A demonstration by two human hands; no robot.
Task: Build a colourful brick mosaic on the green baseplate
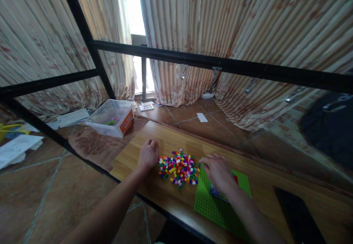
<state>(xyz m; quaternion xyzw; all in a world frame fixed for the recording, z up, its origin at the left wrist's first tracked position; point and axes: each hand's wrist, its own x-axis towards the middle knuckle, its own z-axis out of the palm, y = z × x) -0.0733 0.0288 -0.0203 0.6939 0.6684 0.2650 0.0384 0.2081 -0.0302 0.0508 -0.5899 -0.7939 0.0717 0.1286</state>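
Note:
A pile of small coloured bricks [179,168] lies on the wooden table [165,137]. My left hand [148,155] rests on the table just left of the pile, its fingers curled into a loose fist. My right hand [217,171] hovers over the upper left corner of a green baseplate [212,205], fingers bent at the pile's right edge; what they hold, if anything, is hidden. Red and blue bricks [217,193] sit on the plate, partly under my wrist.
A dark flat object [299,214] lies on the table at the right. A black metal frame [193,58] crosses in front. On the floor stand a clear plastic box [111,118], papers [16,146] and a rug [93,144]. Striped curtains hang behind.

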